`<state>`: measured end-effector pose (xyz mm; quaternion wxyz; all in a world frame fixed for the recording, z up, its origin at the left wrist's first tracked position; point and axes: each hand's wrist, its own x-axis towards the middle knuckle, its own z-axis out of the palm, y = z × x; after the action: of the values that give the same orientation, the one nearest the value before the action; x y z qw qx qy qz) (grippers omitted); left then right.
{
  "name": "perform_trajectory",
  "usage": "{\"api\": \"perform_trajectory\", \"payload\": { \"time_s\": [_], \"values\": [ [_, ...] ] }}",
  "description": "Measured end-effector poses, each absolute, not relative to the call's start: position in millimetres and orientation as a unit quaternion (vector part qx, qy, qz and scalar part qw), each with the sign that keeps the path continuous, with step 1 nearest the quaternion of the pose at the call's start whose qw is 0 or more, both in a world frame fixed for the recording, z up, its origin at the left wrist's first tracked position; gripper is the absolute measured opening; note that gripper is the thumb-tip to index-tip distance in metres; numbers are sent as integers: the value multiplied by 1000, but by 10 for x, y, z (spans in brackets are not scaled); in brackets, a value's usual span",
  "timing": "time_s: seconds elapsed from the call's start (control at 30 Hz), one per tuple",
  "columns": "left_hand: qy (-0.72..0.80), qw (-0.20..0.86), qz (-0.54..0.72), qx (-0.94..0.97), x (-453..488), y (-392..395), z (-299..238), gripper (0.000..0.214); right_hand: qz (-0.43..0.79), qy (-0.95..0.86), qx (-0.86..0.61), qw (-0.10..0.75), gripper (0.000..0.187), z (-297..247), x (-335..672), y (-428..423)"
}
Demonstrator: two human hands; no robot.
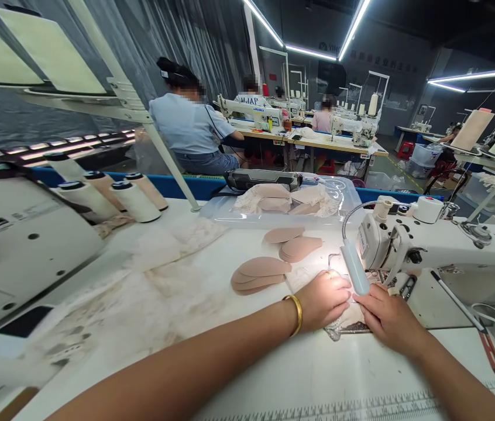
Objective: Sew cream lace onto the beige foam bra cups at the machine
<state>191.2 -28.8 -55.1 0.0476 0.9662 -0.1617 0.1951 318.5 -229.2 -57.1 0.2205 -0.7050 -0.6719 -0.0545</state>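
Note:
Pale lace fabric [339, 325] lies under the sewing machine [373, 240], beneath a bright lamp. My left hand [327, 299], with a gold bangle [295, 314] at its wrist, has its fingers curled together on the fabric left of the needle area. Opposite it, my right hand [390, 316] pinches the fabric's edge between thumb and fingers. The tubular lamp head [355, 269] hangs over the fingertips and hides the needle and part of the cloth. Beige oval pads [260, 273] lie in small stacks to the left of my hands.
A clear plastic bin [221, 209] holding more beige pieces stands at the back. Loose lace [142, 310] spreads across the table's left, near thread cones [136, 196]. A red-handled tool [491, 351] and a printed ruler strip [361, 407] are at the right and front. Co-workers sit beyond.

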Motion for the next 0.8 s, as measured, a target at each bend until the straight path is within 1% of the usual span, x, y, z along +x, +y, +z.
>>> {"api": "perform_trajectory", "payload": {
  "time_s": [0.17, 0.33, 0.47, 0.7, 0.77, 0.8],
  "values": [
    [-162, 62, 201, 964, 1967, -279, -554, 13, -52, -652, -725, 214, 24, -582, 3192, -2288],
    [-168, 65, 209, 961, 1966, -273, -559, 16, -66, -657, -719, 217, 25, -601, 3204, -2297],
    [-168, 70, 198, 963, 1996, -247, -547, 12, -71, -659, -717, 215, 23, -595, 3210, -2300],
    [-76, 60, 172, 980, 2064, -296, -508, 8, -94, -663, -706, 229, 27, -619, 3252, -2286],
    [-63, 70, 157, 983, 2084, -301, -489, 6, -90, -657, -707, 244, 27, -615, 3247, -2293],
    [-58, 76, 152, 984, 2083, -294, -473, 9, -80, -650, -710, 259, 26, -605, 3232, -2296]
  ]
}}
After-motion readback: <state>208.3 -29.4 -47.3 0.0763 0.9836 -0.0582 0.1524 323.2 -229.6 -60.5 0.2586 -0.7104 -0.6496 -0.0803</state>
